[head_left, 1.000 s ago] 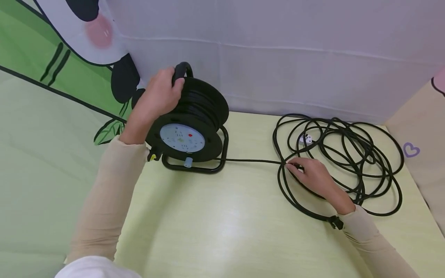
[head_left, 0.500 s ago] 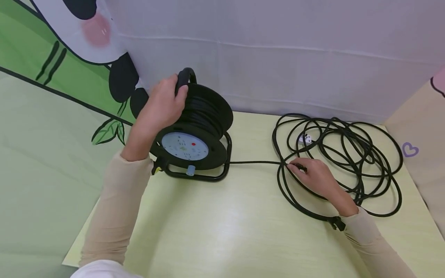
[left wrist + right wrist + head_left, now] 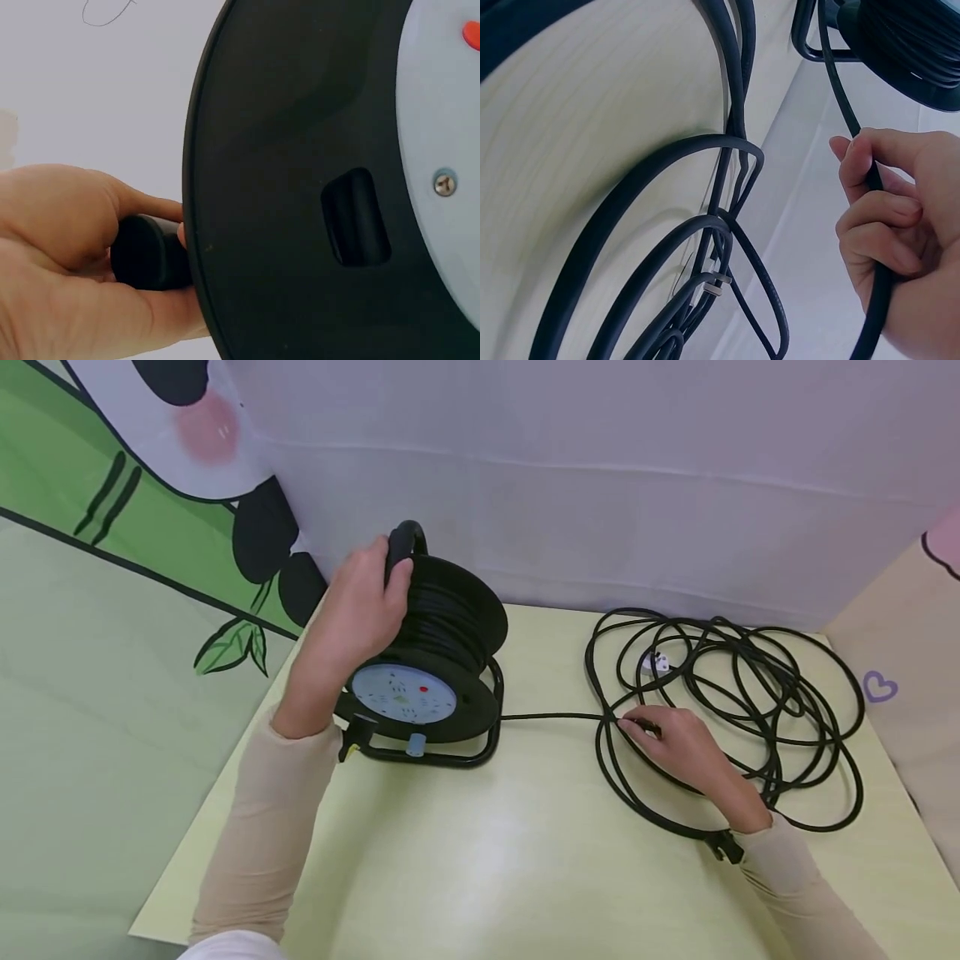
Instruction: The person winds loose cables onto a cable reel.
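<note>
My left hand (image 3: 360, 614) grips the top handle (image 3: 406, 545) of a black cable reel (image 3: 442, 622), which stands on its tube frame. The wrist view on that side shows fingers curled round the handle's dark end (image 3: 150, 253), beside the reel's black flange (image 3: 262, 180). A pale socket disc (image 3: 405, 693) with a red button faces me. From the reel a black cable (image 3: 555, 717) runs right to my right hand (image 3: 678, 747). That hand holds the cable, its fingers curled round it in the right wrist view (image 3: 900, 217). Loose loops (image 3: 795, 693) lie around and behind the hand.
A white plug (image 3: 656, 663) lies among the loops. Near the right wrist sits a small black clip-like piece (image 3: 724, 846) on the cable. A pale blue knob (image 3: 416, 744) is below the socket disc. Cloth (image 3: 570, 510) hangs behind the pale table (image 3: 480, 860).
The left hand and the reel have come nearer to me and slightly right. The stretch of cable between reel and right hand looks shorter. My right hand has hardly moved.
</note>
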Available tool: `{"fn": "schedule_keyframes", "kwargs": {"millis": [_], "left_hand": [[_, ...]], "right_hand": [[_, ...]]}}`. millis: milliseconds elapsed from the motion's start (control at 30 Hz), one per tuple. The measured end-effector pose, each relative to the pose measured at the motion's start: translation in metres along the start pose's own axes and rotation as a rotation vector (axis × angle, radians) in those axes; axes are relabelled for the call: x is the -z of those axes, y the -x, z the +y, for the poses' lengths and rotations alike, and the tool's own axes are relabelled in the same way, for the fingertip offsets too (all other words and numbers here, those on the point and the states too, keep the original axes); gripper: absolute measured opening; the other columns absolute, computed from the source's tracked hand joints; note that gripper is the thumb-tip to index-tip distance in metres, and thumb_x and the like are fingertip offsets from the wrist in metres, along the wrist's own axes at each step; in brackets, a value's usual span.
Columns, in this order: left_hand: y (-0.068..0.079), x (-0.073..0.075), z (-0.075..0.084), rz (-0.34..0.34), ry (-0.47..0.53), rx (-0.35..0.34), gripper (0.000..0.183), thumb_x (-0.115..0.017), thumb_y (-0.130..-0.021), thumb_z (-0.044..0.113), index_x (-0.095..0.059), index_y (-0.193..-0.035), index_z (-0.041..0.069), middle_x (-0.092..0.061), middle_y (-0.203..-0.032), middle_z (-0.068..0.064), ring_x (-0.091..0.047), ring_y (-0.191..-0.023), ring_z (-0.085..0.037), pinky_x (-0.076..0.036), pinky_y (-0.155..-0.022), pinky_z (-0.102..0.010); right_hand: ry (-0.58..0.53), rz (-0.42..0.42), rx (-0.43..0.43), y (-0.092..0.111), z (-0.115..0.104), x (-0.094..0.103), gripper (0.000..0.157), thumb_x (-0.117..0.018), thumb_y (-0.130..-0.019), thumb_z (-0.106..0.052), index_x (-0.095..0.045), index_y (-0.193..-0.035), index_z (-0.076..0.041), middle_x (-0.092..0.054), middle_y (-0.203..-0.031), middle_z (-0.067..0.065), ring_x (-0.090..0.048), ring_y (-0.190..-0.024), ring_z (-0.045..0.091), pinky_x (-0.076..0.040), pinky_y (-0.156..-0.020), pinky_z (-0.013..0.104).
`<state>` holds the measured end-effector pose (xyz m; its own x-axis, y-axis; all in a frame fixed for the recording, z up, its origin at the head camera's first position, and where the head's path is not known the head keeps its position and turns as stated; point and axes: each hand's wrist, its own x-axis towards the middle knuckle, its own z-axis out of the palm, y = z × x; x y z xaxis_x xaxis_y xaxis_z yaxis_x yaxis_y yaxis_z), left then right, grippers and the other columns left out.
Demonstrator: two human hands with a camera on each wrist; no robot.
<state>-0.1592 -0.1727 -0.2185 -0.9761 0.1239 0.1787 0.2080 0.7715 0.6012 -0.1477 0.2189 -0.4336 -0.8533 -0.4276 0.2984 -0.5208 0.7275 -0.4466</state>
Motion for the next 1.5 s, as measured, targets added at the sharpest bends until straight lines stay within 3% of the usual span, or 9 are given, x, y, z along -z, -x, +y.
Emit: {"fn": "schedule_keyframes", "kwargs": {"millis": [67, 200, 400, 700, 833, 967, 1167, 1400, 1500], "left_hand": [[0.001, 0.0, -0.001, 0.005, 0.025, -0.006, 0.041, -0.035, -0.112, 0.022, -0.048, -0.13, -0.012, -0.054, -0.112, -0.028, -0.054, -0.104, -0.043, -0.046, -0.091, -0.055], [0.007, -0.001, -0.004, 0.029, 0.071, -0.028, 0.044, -0.036, -0.112, 0.024, -0.046, -0.136, -0.011, -0.053, -0.116, -0.029, -0.052, -0.108, -0.043, -0.044, -0.094, -0.056], [0.024, -0.004, -0.008, 0.131, 0.1, 0.013, 0.055, -0.048, -0.109, 0.031, -0.041, -0.152, -0.003, -0.05, -0.14, -0.027, -0.049, -0.123, -0.041, -0.044, -0.099, -0.059], [0.052, -0.016, -0.018, 0.404, 0.165, -0.028, 0.043, -0.064, -0.103, 0.027, -0.062, -0.138, 0.002, -0.06, -0.121, -0.017, -0.054, -0.087, -0.021, -0.04, -0.071, -0.031], [0.063, -0.021, -0.021, 0.474, 0.201, -0.014, 0.038, -0.065, -0.102, 0.022, -0.063, -0.133, 0.0, -0.062, -0.114, -0.014, -0.052, -0.082, -0.013, -0.042, -0.068, -0.023], [0.069, -0.025, -0.026, 0.506, 0.252, -0.017, 0.032, -0.065, -0.102, 0.019, -0.063, -0.126, -0.003, -0.064, -0.102, -0.012, -0.054, -0.079, -0.013, -0.044, -0.067, -0.021], [0.082, -0.033, -0.035, 0.5, 0.297, 0.015, 0.028, -0.065, -0.102, 0.02, -0.066, -0.118, -0.003, -0.065, -0.097, -0.007, -0.055, -0.079, -0.014, -0.045, -0.068, -0.022], [0.101, -0.044, -0.05, 0.52, 0.319, 0.073, 0.025, -0.065, -0.102, 0.019, -0.067, -0.115, -0.003, -0.066, -0.096, -0.004, -0.058, -0.082, -0.013, -0.047, -0.071, -0.02], [0.114, -0.049, -0.059, 0.535, 0.299, 0.136, 0.026, -0.065, -0.103, 0.022, -0.068, -0.114, -0.002, -0.067, -0.096, -0.005, -0.058, -0.085, -0.011, -0.048, -0.074, -0.018]], "right_hand": [[-0.002, 0.001, -0.004, 0.0, 0.0, -0.001, 0.01, -0.072, -0.097, -0.012, -0.078, -0.101, -0.005, -0.077, -0.094, 0.006, -0.06, -0.067, 0.01, -0.054, -0.063, 0.036], [-0.007, -0.007, -0.011, -0.001, 0.0, -0.002, 0.01, -0.072, -0.097, -0.013, -0.078, -0.102, -0.005, -0.077, -0.094, 0.006, -0.059, -0.065, 0.009, -0.053, -0.063, 0.036], [-0.015, -0.018, -0.021, -0.001, 0.0, -0.002, 0.012, -0.072, -0.098, -0.014, -0.078, -0.102, -0.005, -0.077, -0.095, 0.007, -0.059, -0.065, 0.009, -0.053, -0.064, 0.036], [-0.011, -0.007, -0.013, 0.001, -0.001, -0.004, 0.011, -0.072, -0.098, -0.013, -0.077, -0.102, -0.004, -0.077, -0.094, 0.007, -0.053, -0.06, 0.008, -0.052, -0.062, 0.034], [-0.015, -0.003, -0.012, 0.003, -0.002, -0.005, 0.012, -0.072, -0.098, -0.014, -0.077, -0.102, -0.004, -0.077, -0.095, 0.007, -0.063, -0.067, 0.014, -0.054, -0.064, 0.037], [-0.021, -0.008, -0.028, 0.005, -0.001, -0.005, 0.013, -0.072, -0.098, -0.014, -0.077, -0.103, -0.004, -0.077, -0.097, 0.008, -0.072, -0.082, 0.022, -0.057, -0.07, 0.043], [-0.032, -0.005, -0.032, 0.009, -0.002, -0.003, 0.012, -0.072, -0.098, -0.013, -0.077, -0.103, -0.003, -0.077, -0.096, 0.009, -0.071, -0.078, 0.02, -0.057, -0.068, 0.042], [-0.037, 0.006, -0.019, 0.011, 0.0, -0.005, 0.011, -0.072, -0.097, -0.013, -0.077, -0.102, -0.005, -0.077, -0.094, 0.006, -0.055, -0.06, 0.005, -0.052, -0.061, 0.032], [-0.053, 0.012, 0.0, 0.012, 0.001, -0.004, 0.009, -0.073, -0.097, -0.012, -0.077, -0.102, -0.006, -0.077, -0.092, 0.005, -0.045, -0.053, 0.001, -0.048, -0.056, 0.027]]}}
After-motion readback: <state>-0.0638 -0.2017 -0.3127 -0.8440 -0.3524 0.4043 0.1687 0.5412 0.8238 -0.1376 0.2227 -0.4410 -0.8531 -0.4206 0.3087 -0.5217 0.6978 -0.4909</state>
